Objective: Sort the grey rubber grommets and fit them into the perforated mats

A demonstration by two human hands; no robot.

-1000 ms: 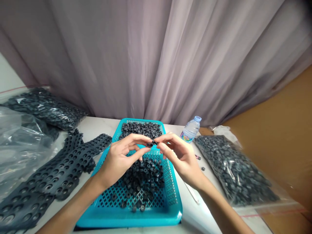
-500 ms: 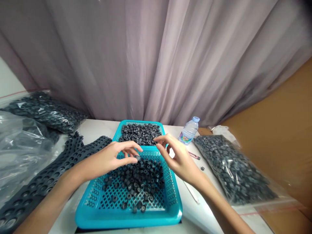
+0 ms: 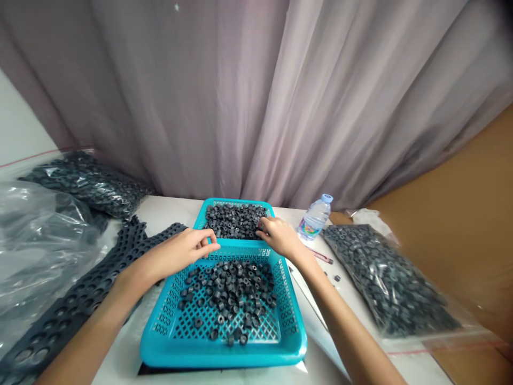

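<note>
Though I can't tell if my curled left fingers [image 3: 206, 248] or narrowed right fingers [image 3: 264, 234] hold anything, black rings [image 3: 236, 289] lie in two baskets [image 3: 224, 357]; around them, one bottle [image 3: 315, 218] at two o'clock, two packed bags [image 3: 395, 283] at ten and three.

The front basket [image 3: 224, 359] stood before the rear basket [image 3: 240, 201], parts [image 3: 236, 289] in both.
Mats [image 3: 80, 299] lay left on the surface [image 3: 417, 369]; bottle [image 3: 315, 218], cutter [image 3: 321, 255] and a bag [image 3: 388, 278] right; the curtain [image 3: 224, 107] hung behind.

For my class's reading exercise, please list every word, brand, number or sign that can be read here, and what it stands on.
No text can be read.
Bottle label: coloured, but too small and blurred to read.
Bottle cap: any mark is too small to read.
</note>
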